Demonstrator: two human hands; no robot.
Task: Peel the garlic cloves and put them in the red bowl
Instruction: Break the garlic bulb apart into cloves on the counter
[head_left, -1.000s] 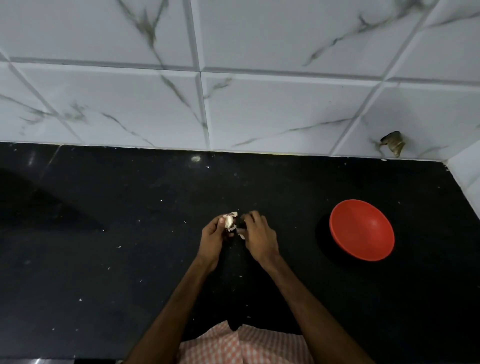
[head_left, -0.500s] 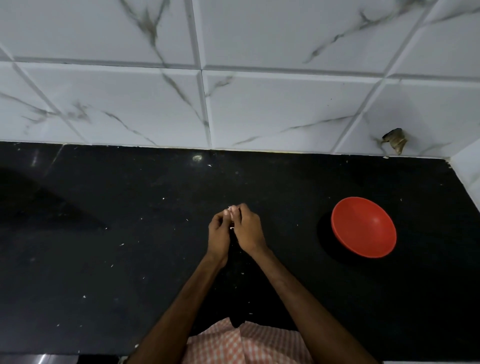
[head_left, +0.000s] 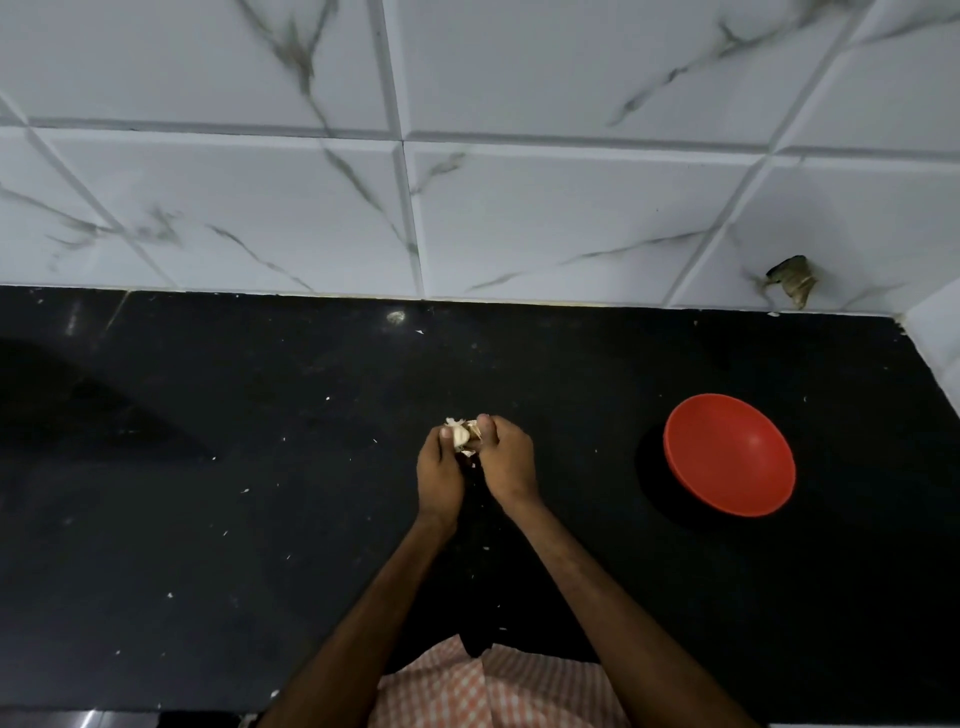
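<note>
Pinching one clove (head_left: 459, 435): left hand (head_left: 440, 470), right hand (head_left: 508, 460); one bowl (head_left: 730, 454)

White marble-look wall tiles (head_left: 571, 218) with grey veins and bevelled edges, glossy black counter (head_left: 182, 519) dotted with pale specks, brownish broken patch (head_left: 792, 285) low on the wall near the counter's back right corner, side wall (head_left: 937, 348) along the right edge.

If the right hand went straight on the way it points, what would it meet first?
The garlic that the right hand and left hand pinch; beyond it, seemingly only black counter up to the tiled wall.
</note>
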